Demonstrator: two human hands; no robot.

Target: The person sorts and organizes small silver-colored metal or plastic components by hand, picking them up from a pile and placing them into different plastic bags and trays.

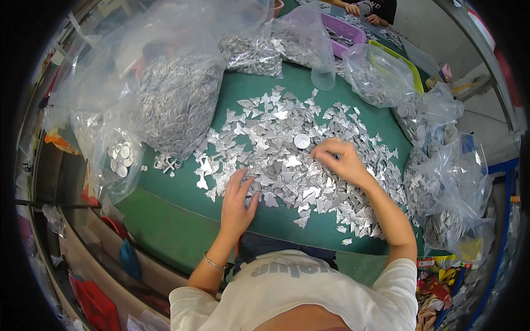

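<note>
A wide heap of small flat silver metal pieces (pixel 276 132), many with pointed, irregular outlines, lies spread over the green tabletop. My left hand (pixel 237 205) rests at the heap's near left edge, fingers apart and holding nothing. Over the middle right of the heap, my right hand (pixel 341 160) has its thumb and fingertips drawn together at the pieces; whatever is between them is hidden. Just left of those fingertips a round pale disc (pixel 302 141) lies on top of the heap.
A big clear bag of silver rings (pixel 179 102) stands at the left, beside a smaller bag of round discs (pixel 120 157). More filled bags (pixel 381 74) line the back and right. Behind them are a purple basin (pixel 345 30) and another person's hands (pixel 353 9).
</note>
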